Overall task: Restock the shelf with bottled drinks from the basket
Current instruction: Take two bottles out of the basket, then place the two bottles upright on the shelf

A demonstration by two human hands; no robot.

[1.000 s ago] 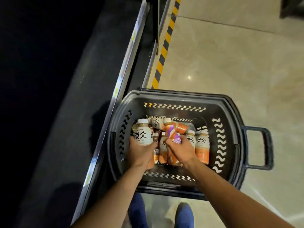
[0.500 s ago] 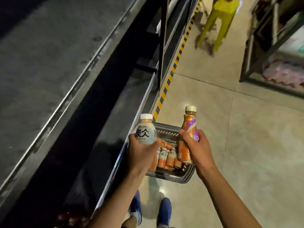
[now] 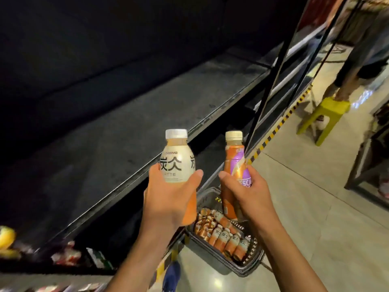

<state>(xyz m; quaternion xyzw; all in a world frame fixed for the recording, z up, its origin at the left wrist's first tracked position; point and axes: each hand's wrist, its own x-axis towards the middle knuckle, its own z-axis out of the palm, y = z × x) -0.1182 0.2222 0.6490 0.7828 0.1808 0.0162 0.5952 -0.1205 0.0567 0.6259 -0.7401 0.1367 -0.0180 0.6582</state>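
Head view: your left hand [image 3: 168,197] has fingers and thumb curled round white latte bottle [image 3: 177,163], upright, held in air in front of dark shelf board [image 3: 126,133]. Your right hand [image 3: 250,192] grips orange-purple bottle [image 3: 236,161] round its middle, upright, near white one, apart. Both caps on. Basket [image 3: 210,258] on floor below your hands, beside shelf base, more bottles [image 3: 225,237] lying inside. Yellow-black tape [image 3: 273,131] runs along shelf foot. Yellow stool [image 3: 328,114] well apart down aisle.
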